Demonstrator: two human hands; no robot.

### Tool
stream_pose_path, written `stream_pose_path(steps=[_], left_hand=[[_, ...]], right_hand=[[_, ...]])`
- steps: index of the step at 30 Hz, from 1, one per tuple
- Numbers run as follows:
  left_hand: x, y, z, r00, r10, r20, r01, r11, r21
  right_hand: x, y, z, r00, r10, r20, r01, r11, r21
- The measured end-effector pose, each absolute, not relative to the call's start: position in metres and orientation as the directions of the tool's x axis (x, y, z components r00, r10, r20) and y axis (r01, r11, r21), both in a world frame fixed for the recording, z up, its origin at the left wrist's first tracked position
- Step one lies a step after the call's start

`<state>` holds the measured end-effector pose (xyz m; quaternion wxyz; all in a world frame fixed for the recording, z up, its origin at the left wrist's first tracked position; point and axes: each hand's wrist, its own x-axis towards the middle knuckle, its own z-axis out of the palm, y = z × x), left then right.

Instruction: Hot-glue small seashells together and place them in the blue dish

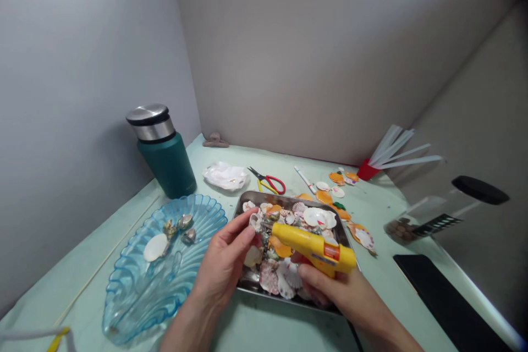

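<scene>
**Glue gun meets shell over the tray**

The pale green desk (264,330) fills the lower frame. On it at lower left lies a big blue glass dish shaped like a shell (136,286), ribbed and see-through, with a few shells inside. At centre sits a shiny metal tray (247,283) heaped with bumpy shells, close so both hands reach it.

The right hand (342,291) has its grip closed around a smooth yellow plastic glue gun (313,247), its tip aimed left. The left hand (225,264) pinches a small pale shell (256,221) in its fingertips, right by the tip.
</scene>
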<state>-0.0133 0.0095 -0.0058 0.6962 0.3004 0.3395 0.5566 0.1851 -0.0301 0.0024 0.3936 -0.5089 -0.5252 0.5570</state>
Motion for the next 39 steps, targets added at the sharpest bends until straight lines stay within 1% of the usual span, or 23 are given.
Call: stream_pose_path(steps=[2, 5, 9, 12, 14, 22, 26, 30, 34, 39], left_hand=[[-0.013, 0.009, -0.005, 0.143, 0.980, -0.142, -0.571, 0.198, 0.797], [-0.011, 0.009, -0.003, 0.139, 0.980, -0.145, -0.587, 0.200, 0.785], [-0.011, 0.010, -0.002, 0.121, 0.982, -0.147, -0.616, 0.191, 0.765], [-0.012, 0.011, -0.003, 0.129, 0.982, -0.140, -0.608, 0.190, 0.771], [-0.012, 0.010, -0.003, 0.133, 0.981, -0.143, -0.598, 0.195, 0.777], [-0.012, 0.007, -0.005, 0.166, 0.974, -0.154, -0.577, 0.223, 0.786], [-0.014, 0.007, -0.008, 0.149, 0.978, -0.144, -0.582, 0.204, 0.787], [-0.013, 0.008, -0.004, 0.142, 0.979, -0.144, -0.589, 0.200, 0.783], [-0.011, 0.007, 0.001, 0.132, 0.980, -0.148, -0.607, 0.198, 0.769], [-0.011, 0.008, 0.003, 0.131, 0.981, -0.144, -0.623, 0.194, 0.758]], right_hand=[[0.183, -0.031, 0.000, -0.158, 0.967, -0.199, 0.024, -0.198, -0.980], [0.181, -0.032, -0.001, -0.168, 0.963, -0.210, -0.035, -0.219, -0.975], [0.184, -0.032, -0.002, -0.175, 0.969, -0.176, 0.026, -0.174, -0.984], [0.188, -0.032, -0.005, -0.211, 0.964, -0.161, 0.082, -0.146, -0.986], [0.189, -0.032, -0.006, -0.199, 0.969, -0.146, 0.096, -0.129, -0.987], [0.181, -0.036, -0.005, -0.150, 0.972, -0.183, -0.012, -0.187, -0.982], [0.181, -0.035, -0.003, -0.136, 0.974, -0.179, 0.007, -0.180, -0.984], [0.182, -0.034, -0.004, -0.172, 0.969, -0.180, 0.048, -0.174, -0.984], [0.179, -0.035, -0.003, -0.133, 0.977, -0.166, 0.016, -0.165, -0.986], [0.177, -0.036, -0.001, -0.133, 0.978, -0.163, 0.014, -0.163, -0.987]])
